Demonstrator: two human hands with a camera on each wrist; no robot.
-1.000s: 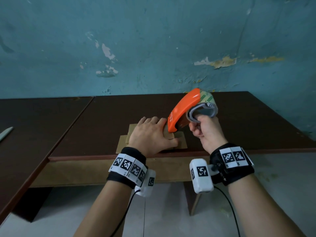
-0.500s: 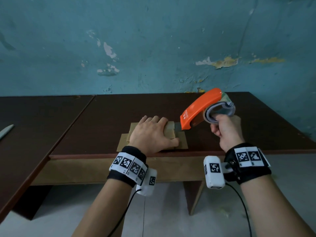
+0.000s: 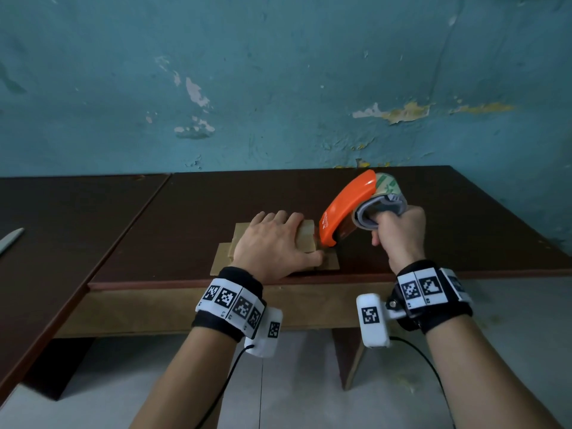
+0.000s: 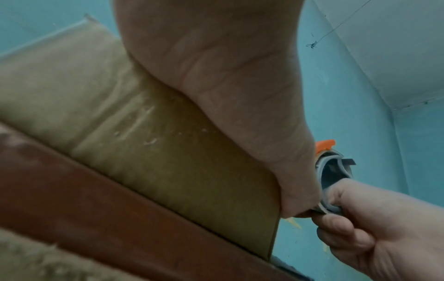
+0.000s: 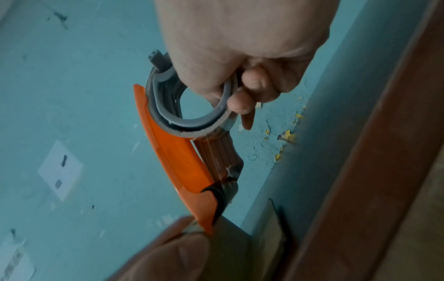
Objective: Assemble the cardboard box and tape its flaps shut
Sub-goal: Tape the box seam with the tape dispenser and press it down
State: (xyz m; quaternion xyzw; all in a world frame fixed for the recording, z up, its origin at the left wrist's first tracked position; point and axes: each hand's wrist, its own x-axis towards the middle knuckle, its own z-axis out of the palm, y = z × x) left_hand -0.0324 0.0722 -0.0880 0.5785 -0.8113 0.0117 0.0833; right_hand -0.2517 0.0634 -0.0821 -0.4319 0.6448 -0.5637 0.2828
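A small brown cardboard box (image 3: 305,236) sits near the table's front edge, with flaps spread flat on the table at its left (image 3: 221,258) and right (image 3: 328,263). My left hand (image 3: 272,244) lies flat on the box top, fingers straight and thumb at the front right corner; its palm (image 4: 228,76) presses on the taped cardboard (image 4: 168,161). My right hand (image 3: 399,235) grips the grey ring of an orange tape dispenser (image 3: 346,205). The dispenser is tilted nose-down, its tip at the box's right edge. In the right wrist view the dispenser (image 5: 173,152) meets the box (image 5: 240,243).
The dark brown table (image 3: 309,281) ends just in front of the box. A second table (image 3: 62,243) joins it on the left and holds a pale flat object (image 3: 10,241) at the far left. A peeling blue wall stands behind.
The right hand drew the dispenser rightward off the box top, then tipped its nose down to the box's right edge. The left hand stayed pressed on the box.
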